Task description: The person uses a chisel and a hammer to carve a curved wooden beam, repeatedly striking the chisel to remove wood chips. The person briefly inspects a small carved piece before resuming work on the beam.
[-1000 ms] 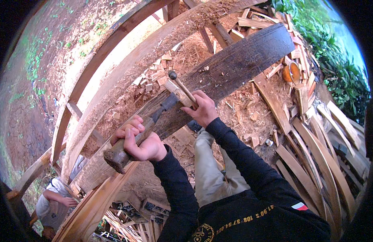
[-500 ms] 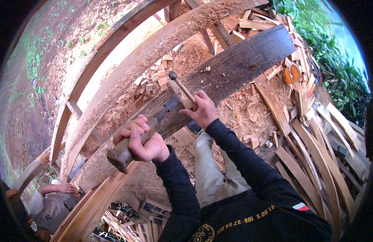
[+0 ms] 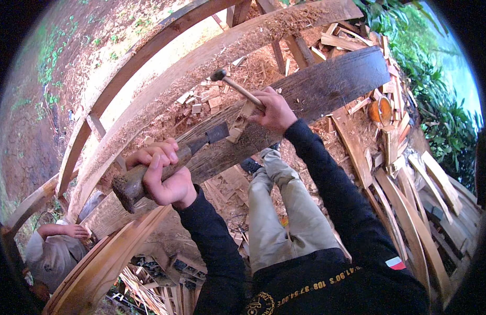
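Start with the long, weathered plank (image 3: pixel 335 79), slanting from lower left to upper right beneath both hands. Along much the same slant, over the plank, find the thick-handled chisel (image 3: pixel 199 144), with wooden handle (image 3: pixel 132 182) toward lower left and flat steel blade (image 3: pixel 217 132) toward upper right. See the left hand (image 3: pixel 172 187) curled fully around that handle, gripping firmly. Beyond the blade, to the upper right, see the right hand (image 3: pixel 274 111) closed around one end of a slender rod (image 3: pixel 240 90); follow it to the upper left, at an angle to the chisel, up to a dark knob (image 3: pixel 218 75). Last, look for the small pale wooden block (image 3: pixel 237 128): just off the cutting end, nearer the right hand than the left, tilted more steeply than the chisel. Cannot tell whether touching the blade or partly pinched by the right hand.
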Demonstrator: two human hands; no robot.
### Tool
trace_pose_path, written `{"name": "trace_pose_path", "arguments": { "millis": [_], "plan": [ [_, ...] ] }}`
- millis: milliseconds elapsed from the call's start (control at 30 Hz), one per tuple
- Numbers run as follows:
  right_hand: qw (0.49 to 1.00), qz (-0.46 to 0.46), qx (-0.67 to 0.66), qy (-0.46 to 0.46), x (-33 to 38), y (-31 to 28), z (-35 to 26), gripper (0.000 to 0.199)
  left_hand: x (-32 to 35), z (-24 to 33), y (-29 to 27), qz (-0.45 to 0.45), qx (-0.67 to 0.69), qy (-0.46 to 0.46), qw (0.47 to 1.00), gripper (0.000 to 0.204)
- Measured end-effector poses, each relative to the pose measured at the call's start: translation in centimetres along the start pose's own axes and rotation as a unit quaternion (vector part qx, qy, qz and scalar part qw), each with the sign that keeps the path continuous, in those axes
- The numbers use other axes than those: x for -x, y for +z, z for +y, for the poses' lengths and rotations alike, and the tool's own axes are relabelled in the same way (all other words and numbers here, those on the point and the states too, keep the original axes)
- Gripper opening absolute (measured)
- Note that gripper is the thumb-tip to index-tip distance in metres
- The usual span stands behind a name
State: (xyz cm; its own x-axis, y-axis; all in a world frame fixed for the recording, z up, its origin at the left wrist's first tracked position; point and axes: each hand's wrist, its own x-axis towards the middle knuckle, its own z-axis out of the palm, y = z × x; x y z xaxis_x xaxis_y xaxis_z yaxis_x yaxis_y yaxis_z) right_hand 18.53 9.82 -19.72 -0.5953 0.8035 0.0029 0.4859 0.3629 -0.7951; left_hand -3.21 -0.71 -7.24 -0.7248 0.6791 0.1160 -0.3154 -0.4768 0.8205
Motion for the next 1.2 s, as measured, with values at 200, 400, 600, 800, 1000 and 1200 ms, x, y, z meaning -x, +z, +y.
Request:
{"name": "trace_pose_path", "arguments": {
  "millis": [200, 400, 600, 800, 1000, 1200],
  "plan": [
    [0.998, 0.017, -0.056, -0.016, 2.2, 1.0, 2.2, 0.039, -1.2, -0.5, 1.5, -0.158, 0.016, -0.034, 0.987, 0.024],
    [0.991, 0.033, -0.081, 0.097, 3.4, 1.4, 1.0, 0.042, -4.5, -3.1, 3.9, -0.309, -0.015, -0.113, 0.944, 0.028],
    [0.99, 0.047, -0.098, 0.091, 3.2, 2.0, 0.5, 0.039, -5.1, -5.4, 4.7, -0.312, -0.062, -0.106, 0.942, 0.032],
    [0.986, 0.074, -0.102, 0.107, 3.8, 1.7, 0.2, 0.037, -1.6, -5.3, 8.1, -0.059, -0.228, -0.033, 0.971, 0.015],
    [0.988, 0.081, -0.093, 0.092, 3.6, 2.1, 0.3, 0.036, -1.0, -5.0, 8.6, -0.111, -0.198, -0.042, 0.973, 0.02],
    [0.984, 0.084, -0.12, 0.101, 3.7, 1.7, 0.0, 0.034, -1.4, -5.0, 8.8, -0.113, -0.133, -0.045, 0.984, 0.017]
  ]
}}
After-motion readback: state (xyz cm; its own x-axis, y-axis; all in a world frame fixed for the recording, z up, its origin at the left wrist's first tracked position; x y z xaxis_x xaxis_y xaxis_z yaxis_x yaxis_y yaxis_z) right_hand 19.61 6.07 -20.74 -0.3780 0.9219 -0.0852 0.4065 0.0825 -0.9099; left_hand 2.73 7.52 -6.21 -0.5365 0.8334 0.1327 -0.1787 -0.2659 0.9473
